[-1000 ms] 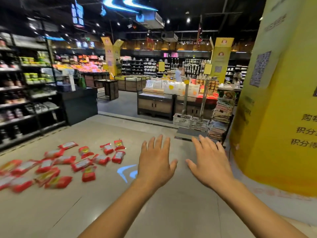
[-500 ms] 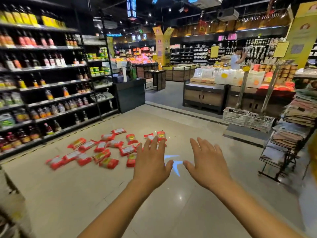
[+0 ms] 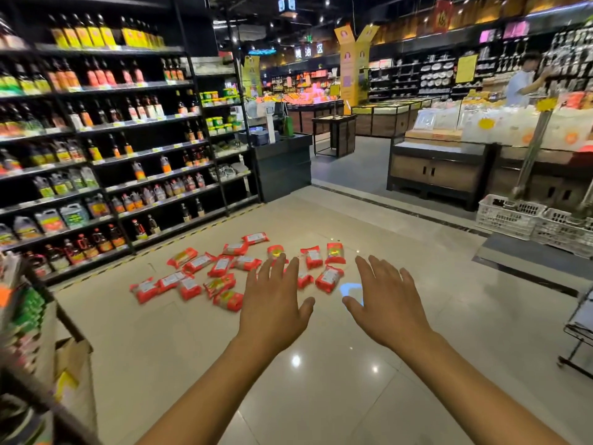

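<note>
Both arms reached forward, bare, palms down. Left hand (image 3: 272, 303) was flat and held nothing, its fingers (image 3: 281, 268) straight and spread wide. Right hand (image 3: 385, 303) was the same, with its fingers (image 3: 378, 271) splayed, thumb out and nothing gripped. The hands were side by side and apart, touching nothing, thumbs pointing at each other.

Red packets (image 3: 221, 264) lay scattered flat on the beige tiled floor (image 3: 321, 396), a loose cluster with some overlapping and most showing white labels. The cluster sat beyond the hands and mostly to their left. In view the left hand's fingertips covered a few packets, but there was no contact. The nearest packet to the right hand (image 3: 329, 279) lay between the two hands in the picture. A blue light mark (image 3: 351, 289) glowed on the tiles, partly hidden behind the right thumb.

Shelves (image 3: 128, 155) stood left of the packets, stocked with bottles (image 3: 96, 75) and jugs – sauces or oils, labels too small to read. A yellow-black striped line ran along the shelf foot, near the packets' far edge.

White crates (image 3: 510, 216) sat on the floor at right, well apart from the packets. Behind them was a wooden display stand (image 3: 439, 171) carrying white sacks (image 3: 481, 123). A person (image 3: 521, 81) stood far back by racks of tableware. A wire rack (image 3: 580, 332) showed at the right edge, and a blurred rack with a cardboard piece (image 3: 73, 374) at the near left.
</note>
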Tool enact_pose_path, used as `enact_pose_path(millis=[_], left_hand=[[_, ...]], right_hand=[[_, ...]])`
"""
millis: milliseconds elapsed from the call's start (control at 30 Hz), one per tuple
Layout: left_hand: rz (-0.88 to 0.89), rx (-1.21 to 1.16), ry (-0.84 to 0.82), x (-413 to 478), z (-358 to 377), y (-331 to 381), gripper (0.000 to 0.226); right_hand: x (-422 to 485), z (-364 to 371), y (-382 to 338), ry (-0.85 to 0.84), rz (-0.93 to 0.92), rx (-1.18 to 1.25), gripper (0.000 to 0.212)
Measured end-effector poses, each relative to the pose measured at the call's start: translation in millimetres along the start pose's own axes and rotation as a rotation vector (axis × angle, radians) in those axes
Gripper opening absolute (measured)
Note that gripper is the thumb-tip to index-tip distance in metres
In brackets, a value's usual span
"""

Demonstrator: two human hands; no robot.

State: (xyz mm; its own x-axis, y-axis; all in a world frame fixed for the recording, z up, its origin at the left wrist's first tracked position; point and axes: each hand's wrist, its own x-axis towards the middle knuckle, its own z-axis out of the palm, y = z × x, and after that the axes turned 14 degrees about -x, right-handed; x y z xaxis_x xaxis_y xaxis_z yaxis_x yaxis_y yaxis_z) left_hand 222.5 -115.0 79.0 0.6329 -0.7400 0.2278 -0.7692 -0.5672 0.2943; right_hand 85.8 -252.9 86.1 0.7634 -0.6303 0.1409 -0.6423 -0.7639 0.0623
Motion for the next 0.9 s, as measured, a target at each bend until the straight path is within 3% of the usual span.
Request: enact_pose_path(millis=[267, 900], left_hand=[[-0.066, -0.013, -0.001, 82, 28, -22, 0.079], [-0.004, -0.050, -0.006, 374, 79, -118, 0.078]], right_hand=[[97, 32, 2, -0.017, -0.059, -0.029, 0.077], [384, 64, -23, -0.024, -0.023, -0.110, 0.075]])
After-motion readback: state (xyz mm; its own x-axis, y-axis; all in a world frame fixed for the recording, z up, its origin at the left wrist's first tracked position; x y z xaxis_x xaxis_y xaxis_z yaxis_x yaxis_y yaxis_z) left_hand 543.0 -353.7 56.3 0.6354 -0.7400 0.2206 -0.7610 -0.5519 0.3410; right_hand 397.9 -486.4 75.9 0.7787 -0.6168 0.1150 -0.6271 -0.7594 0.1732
